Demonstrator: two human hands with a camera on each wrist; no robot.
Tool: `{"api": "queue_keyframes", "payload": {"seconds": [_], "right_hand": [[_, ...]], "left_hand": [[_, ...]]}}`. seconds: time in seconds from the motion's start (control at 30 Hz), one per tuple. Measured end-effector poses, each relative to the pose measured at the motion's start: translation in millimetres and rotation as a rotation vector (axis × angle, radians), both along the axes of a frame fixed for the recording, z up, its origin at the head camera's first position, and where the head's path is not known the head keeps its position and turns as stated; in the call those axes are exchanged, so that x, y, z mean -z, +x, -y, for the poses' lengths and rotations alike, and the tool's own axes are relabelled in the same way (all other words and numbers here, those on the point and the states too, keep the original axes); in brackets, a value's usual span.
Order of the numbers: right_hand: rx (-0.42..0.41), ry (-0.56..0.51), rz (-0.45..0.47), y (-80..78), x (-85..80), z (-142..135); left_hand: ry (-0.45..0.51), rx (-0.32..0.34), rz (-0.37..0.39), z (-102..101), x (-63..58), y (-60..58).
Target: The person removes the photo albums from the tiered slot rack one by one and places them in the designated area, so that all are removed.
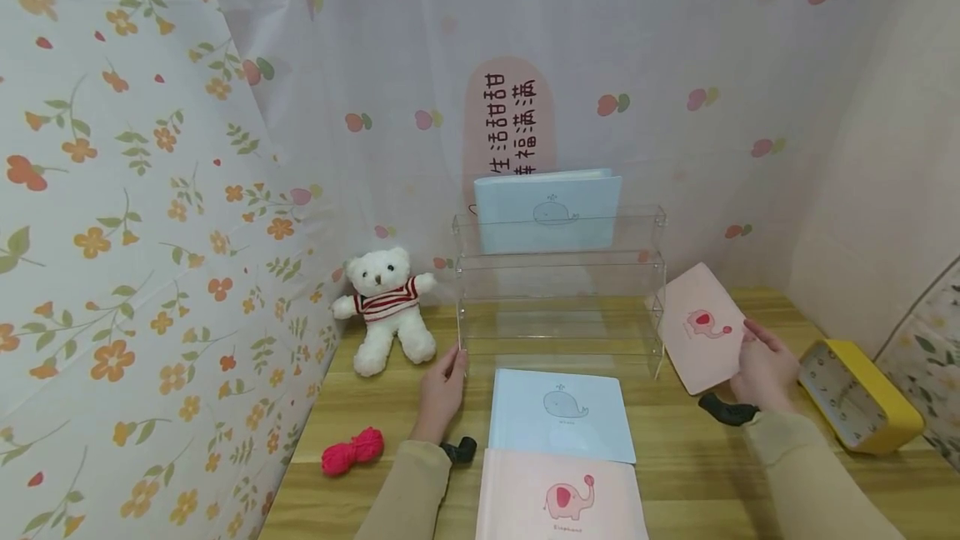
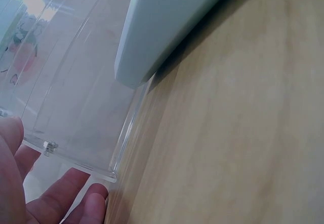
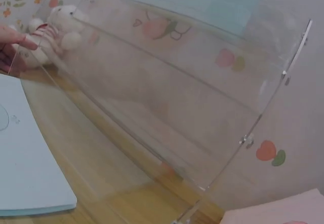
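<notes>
A clear acrylic tiered stand [image 1: 558, 280] is upright on the wooden table. At its lower left edge, my left hand [image 1: 441, 394] grips the side panel; in the left wrist view the thumb [image 2: 11, 133] and fingers [image 2: 59, 192] lie about that edge. To the right of the stand, my right hand [image 1: 765, 369] holds a tilted pink elephant booklet [image 1: 701, 332] by its right side. A light-blue whale booklet [image 1: 543, 232] stands on the top tier. Another blue whale booklet [image 1: 562, 432] lies before the stand, with a pink elephant booklet [image 1: 517, 498] nearer me.
A white teddy bear [image 1: 384, 307] in a striped top sits left of the stand. Pink yarn [image 1: 352, 451] lies at the front left. The yellow clock [image 1: 862, 394] is close beside my right hand. Patterned cloth [image 1: 660, 48] hangs behind the table.
</notes>
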State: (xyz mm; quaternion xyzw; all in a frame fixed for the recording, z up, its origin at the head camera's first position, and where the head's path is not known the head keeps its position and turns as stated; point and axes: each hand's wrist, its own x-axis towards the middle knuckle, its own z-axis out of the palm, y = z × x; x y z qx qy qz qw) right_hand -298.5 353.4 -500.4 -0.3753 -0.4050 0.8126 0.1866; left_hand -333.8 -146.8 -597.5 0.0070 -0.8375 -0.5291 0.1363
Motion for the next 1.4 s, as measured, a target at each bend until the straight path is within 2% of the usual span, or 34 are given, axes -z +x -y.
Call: {"api": "queue_keyframes", "payload": {"seconds": [0.1,0.13,0.27,0.3,0.5,0.63,0.8,1.0,1.13,1.23,1.3,1.4], "right_hand": [[-0.054,0.069,0.028,-0.3,5.9,-2.8],[-0.066,0.088,0.032,0.0,8.2,-3.1],[-0.150,0.180,0.066,1.4,19.0,-3.4],[-0.170,0.202,0.081,0.9,21.9,-3.3],[-0.254,0.410,0.191,-1.4,33.3,-3.2],[-0.299,0.511,0.229,-0.6,38.5,-6.6],[-0.375,0.629,0.280,1.1,45.6,-11.7],[-0.479,0.788,0.335,4.9,49.7,-13.2],[-0.577,0.944,0.392,7.1,44.8,-13.1],[-0.612,1.117,0.413,6.4,32.8,-9.9],[-0.590,1.205,0.374,4.6,21.0,-3.2],[-0.519,1.305,0.246,-1.1,0.2,13.7]], "left_hand": [[-0.024,-0.013,-0.039,1.0,7.0,-3.2],[-0.019,-0.012,-0.053,-0.2,2.9,0.0],[-0.024,-0.006,-0.084,-1.2,-0.1,2.7],[-0.018,-0.006,-0.076,-2.4,-5.1,5.6],[0.000,0.002,-0.058,-2.2,-5.6,5.0],[0.012,0.024,-0.075,0.4,0.9,1.4],[-0.037,0.017,-0.133,2.9,11.4,-5.2],[-0.005,0.004,-0.088,-0.5,-0.3,1.3],[0.020,0.009,-0.029,-2.1,-6.1,4.6],[0.023,0.006,-0.017,-3.5,-7.7,6.0],[-0.001,-0.005,-0.025,-4.3,-7.1,5.7],[-0.021,-0.015,-0.033,-3.2,-7.0,4.8]]}}
